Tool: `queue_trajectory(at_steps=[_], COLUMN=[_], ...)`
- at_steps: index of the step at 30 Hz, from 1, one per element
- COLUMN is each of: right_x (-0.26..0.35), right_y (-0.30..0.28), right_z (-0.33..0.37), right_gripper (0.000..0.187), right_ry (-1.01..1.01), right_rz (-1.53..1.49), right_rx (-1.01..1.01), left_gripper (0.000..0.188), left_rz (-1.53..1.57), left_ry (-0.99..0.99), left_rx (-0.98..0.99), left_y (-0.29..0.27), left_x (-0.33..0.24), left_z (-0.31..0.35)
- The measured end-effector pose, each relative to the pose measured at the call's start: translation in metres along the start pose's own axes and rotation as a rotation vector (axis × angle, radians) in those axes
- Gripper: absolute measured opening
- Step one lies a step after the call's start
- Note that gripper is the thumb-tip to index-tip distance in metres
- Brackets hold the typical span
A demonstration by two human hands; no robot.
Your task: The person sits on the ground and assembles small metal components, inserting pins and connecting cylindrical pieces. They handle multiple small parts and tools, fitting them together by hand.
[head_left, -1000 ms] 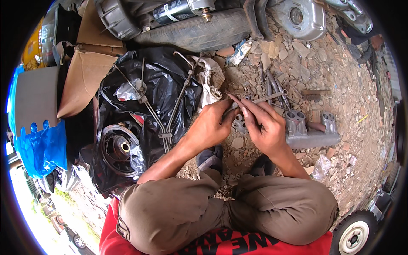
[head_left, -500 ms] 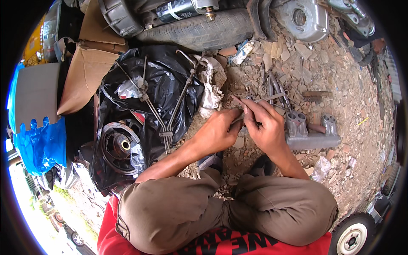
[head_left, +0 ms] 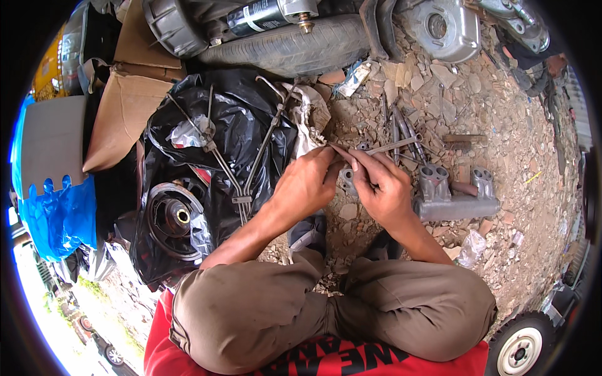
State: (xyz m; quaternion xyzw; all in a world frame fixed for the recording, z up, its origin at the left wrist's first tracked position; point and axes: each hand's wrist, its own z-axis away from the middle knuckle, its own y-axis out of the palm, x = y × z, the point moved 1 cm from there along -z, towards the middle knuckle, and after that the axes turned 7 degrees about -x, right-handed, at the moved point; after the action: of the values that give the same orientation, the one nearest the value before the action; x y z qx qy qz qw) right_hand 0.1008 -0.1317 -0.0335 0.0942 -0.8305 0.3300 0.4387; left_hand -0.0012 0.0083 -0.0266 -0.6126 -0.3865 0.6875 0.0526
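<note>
My left hand (head_left: 305, 183) is closed in a pinch, its fingertips meeting those of my right hand (head_left: 384, 190) above the rubble. The right fingers are closed too, its forefinger stretched toward the left fingertips. Whatever the two hands hold is small and hidden by the fingers. Just below the fingertips, between the hands, shows a small grey metal part (head_left: 347, 179) with holes. Beyond the right knuckles lies a ring-ended spanner (head_left: 394, 146). To the right of that hand rests a grey metal manifold (head_left: 456, 208) with paired round ports.
Several metal rods (head_left: 406, 130) and a wire brush (head_left: 464, 139) lie on the stony ground. At left, black plastic sheeting (head_left: 221, 119) bears bent metal rods and a round drum part (head_left: 172, 219). A tyre (head_left: 295, 45) and a cast housing (head_left: 439, 31) stand at the far side.
Both hands have shifted slightly left and away from me, with their fingertips closer together. The small grey metal part between them now shows. My view has moved a little.
</note>
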Motion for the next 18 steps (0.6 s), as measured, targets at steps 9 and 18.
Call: queue_trajectory(at_steps=[9,18], right_x=[-0.002,0.002], right_y=[0.005,0.000], right_z=[0.001,-0.001], right_gripper=[0.025,0.028], right_ry=[-0.063,-0.116], right_rz=[-0.009,0.009], right_rx=[-0.009,-0.004], left_gripper=[0.025,0.029], left_rz=[0.108,0.236], left_ry=[-0.096,-0.169], left_rx=[0.069,0.216], left_y=[-0.001,-0.005], left_x=[0.000,0.003], left_z=[0.004,0.006])
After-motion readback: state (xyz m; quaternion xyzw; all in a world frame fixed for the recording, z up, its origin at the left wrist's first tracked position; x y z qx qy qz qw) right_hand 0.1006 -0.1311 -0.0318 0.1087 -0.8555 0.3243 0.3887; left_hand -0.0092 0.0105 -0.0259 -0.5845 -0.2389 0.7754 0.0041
